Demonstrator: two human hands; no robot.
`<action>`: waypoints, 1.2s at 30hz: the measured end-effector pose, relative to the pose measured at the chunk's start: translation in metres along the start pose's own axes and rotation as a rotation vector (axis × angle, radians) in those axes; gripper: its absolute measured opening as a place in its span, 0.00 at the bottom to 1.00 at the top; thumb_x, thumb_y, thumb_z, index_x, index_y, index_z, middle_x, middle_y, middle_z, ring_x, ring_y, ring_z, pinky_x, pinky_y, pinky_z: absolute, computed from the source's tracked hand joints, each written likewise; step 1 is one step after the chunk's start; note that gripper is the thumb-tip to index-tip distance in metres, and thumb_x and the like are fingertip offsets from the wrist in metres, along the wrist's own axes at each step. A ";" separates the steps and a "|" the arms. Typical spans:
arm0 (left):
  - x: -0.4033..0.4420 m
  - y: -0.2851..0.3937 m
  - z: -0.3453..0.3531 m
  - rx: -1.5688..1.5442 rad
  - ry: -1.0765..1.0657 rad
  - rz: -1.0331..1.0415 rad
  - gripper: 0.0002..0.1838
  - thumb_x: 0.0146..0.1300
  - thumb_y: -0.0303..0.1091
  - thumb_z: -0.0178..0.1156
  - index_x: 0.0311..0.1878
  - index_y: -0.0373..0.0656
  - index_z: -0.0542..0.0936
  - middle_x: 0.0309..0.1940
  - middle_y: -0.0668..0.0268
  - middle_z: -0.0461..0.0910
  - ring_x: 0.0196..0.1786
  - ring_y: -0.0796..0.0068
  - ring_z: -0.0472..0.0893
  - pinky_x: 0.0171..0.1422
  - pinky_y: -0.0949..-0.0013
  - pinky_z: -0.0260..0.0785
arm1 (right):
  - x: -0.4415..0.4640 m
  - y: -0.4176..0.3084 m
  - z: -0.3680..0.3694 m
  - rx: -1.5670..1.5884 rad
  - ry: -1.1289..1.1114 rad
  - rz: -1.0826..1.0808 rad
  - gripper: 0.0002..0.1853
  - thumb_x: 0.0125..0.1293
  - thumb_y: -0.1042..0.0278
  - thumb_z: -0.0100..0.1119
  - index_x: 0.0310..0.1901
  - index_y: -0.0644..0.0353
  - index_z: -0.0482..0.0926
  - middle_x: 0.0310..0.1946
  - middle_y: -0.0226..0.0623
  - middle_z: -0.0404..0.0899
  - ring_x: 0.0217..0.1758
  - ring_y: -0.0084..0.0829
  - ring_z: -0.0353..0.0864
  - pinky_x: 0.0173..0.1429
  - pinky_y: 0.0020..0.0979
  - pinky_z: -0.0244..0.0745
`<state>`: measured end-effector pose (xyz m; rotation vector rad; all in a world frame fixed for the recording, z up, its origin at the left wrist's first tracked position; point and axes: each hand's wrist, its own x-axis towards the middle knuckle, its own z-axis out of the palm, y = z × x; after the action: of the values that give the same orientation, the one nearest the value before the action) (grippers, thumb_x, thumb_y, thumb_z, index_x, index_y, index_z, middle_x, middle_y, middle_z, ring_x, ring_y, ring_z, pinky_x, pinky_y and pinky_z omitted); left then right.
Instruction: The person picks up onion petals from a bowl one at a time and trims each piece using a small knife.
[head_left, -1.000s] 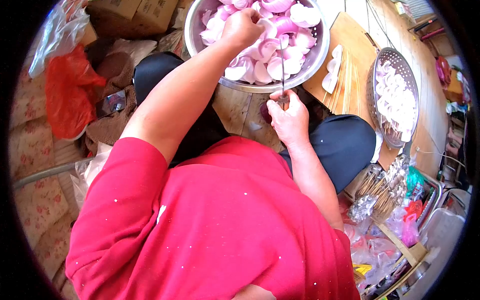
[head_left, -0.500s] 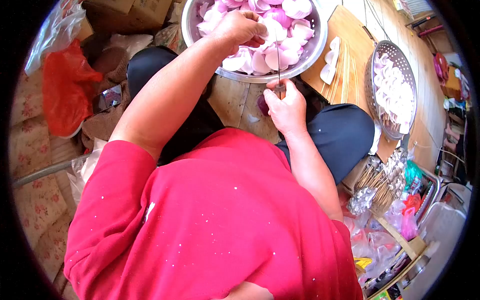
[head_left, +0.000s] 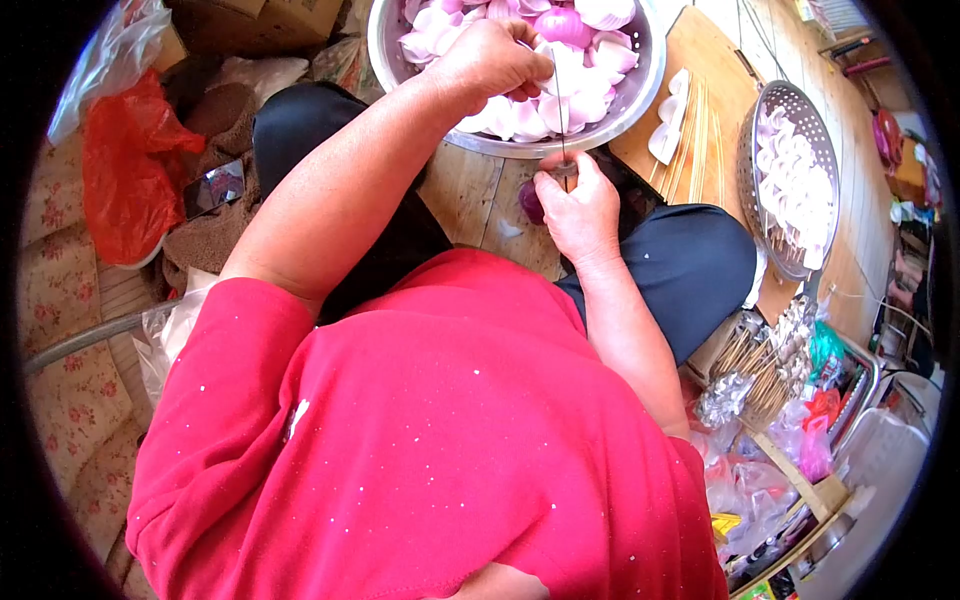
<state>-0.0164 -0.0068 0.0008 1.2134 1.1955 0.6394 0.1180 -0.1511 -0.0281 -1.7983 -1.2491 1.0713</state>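
Note:
My left hand is closed, its fingertips pinching a pale onion piece beside a thin upright blade. That blade belongs to what looks like a knife, seen nearly edge-on; my right hand is wrapped round its short handle. Both hands are at the near side of a metal basin heaped with pink-white onion layers. Below the basin, partly hidden by my right hand, a dark purple onion lies on the wooden floor.
On the board at the right lie bamboo skewers and a skewer of onion pieces. A perforated metal colander holds more threaded onion. Foil-wrapped skewers sit near my right knee. At left are a red plastic bag and a phone.
My left hand has moved slightly right, its fingertips closer to the blade. My right hand keeps its hold on the knife. The whole view has shifted a little.

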 end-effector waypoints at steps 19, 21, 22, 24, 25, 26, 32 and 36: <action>-0.008 -0.002 0.000 0.166 -0.191 -0.127 0.11 0.47 0.27 0.66 0.37 0.39 0.80 0.29 0.64 0.81 0.29 0.75 0.82 0.33 0.71 0.76 | 0.015 0.016 0.002 0.026 0.002 0.120 0.13 0.56 0.65 0.59 0.40 0.62 0.78 0.28 0.45 0.82 0.32 0.39 0.83 0.41 0.36 0.76; -0.002 -0.008 -0.010 0.428 -0.175 0.008 0.13 0.48 0.27 0.66 0.38 0.38 0.80 0.31 0.63 0.82 0.33 0.73 0.82 0.38 0.70 0.77 | 0.014 0.013 -0.001 0.053 -0.003 0.205 0.13 0.56 0.65 0.60 0.40 0.62 0.78 0.27 0.44 0.82 0.31 0.37 0.82 0.41 0.35 0.76; 0.001 -0.010 -0.014 0.686 -0.158 0.145 0.14 0.48 0.28 0.66 0.40 0.36 0.81 0.34 0.62 0.83 0.38 0.71 0.83 0.43 0.69 0.77 | 0.012 0.013 -0.001 0.053 -0.002 0.202 0.13 0.56 0.65 0.60 0.40 0.62 0.78 0.27 0.44 0.82 0.31 0.37 0.82 0.41 0.35 0.76; 0.003 -0.009 -0.015 0.772 -0.126 0.153 0.16 0.50 0.30 0.64 0.44 0.36 0.81 0.38 0.59 0.84 0.44 0.67 0.83 0.52 0.68 0.75 | 0.010 0.012 -0.002 0.102 -0.018 0.168 0.13 0.56 0.65 0.60 0.40 0.62 0.78 0.26 0.41 0.81 0.30 0.33 0.82 0.40 0.34 0.76; 0.002 -0.005 -0.014 0.828 -0.014 0.178 0.16 0.51 0.31 0.63 0.45 0.37 0.81 0.40 0.57 0.84 0.45 0.66 0.83 0.52 0.67 0.75 | 0.008 0.004 -0.004 0.131 -0.029 0.220 0.12 0.56 0.65 0.61 0.39 0.62 0.78 0.25 0.38 0.81 0.27 0.29 0.81 0.38 0.32 0.76; 0.002 -0.002 -0.013 0.881 0.098 0.202 0.16 0.52 0.31 0.63 0.46 0.38 0.82 0.41 0.56 0.84 0.46 0.64 0.84 0.52 0.66 0.75 | 0.007 0.006 -0.003 0.132 -0.029 0.217 0.12 0.56 0.65 0.61 0.39 0.62 0.78 0.25 0.38 0.81 0.27 0.29 0.81 0.38 0.32 0.76; 0.050 -0.013 -0.004 0.852 0.236 0.339 0.19 0.53 0.33 0.62 0.50 0.42 0.81 0.44 0.53 0.83 0.48 0.56 0.83 0.54 0.61 0.74 | 0.004 0.003 -0.008 0.204 0.016 0.190 0.09 0.57 0.67 0.62 0.38 0.61 0.78 0.22 0.33 0.79 0.21 0.23 0.78 0.30 0.28 0.74; 0.063 -0.012 0.015 1.061 0.237 0.342 0.28 0.55 0.40 0.64 0.60 0.47 0.73 0.49 0.52 0.81 0.53 0.55 0.81 0.56 0.55 0.73 | 0.003 0.011 -0.012 0.237 0.023 0.181 0.08 0.58 0.68 0.63 0.36 0.61 0.77 0.22 0.31 0.78 0.21 0.22 0.77 0.29 0.28 0.73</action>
<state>0.0148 0.0406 -0.0333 2.3124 1.6085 0.3777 0.1336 -0.1528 -0.0331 -1.7577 -0.9160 1.2397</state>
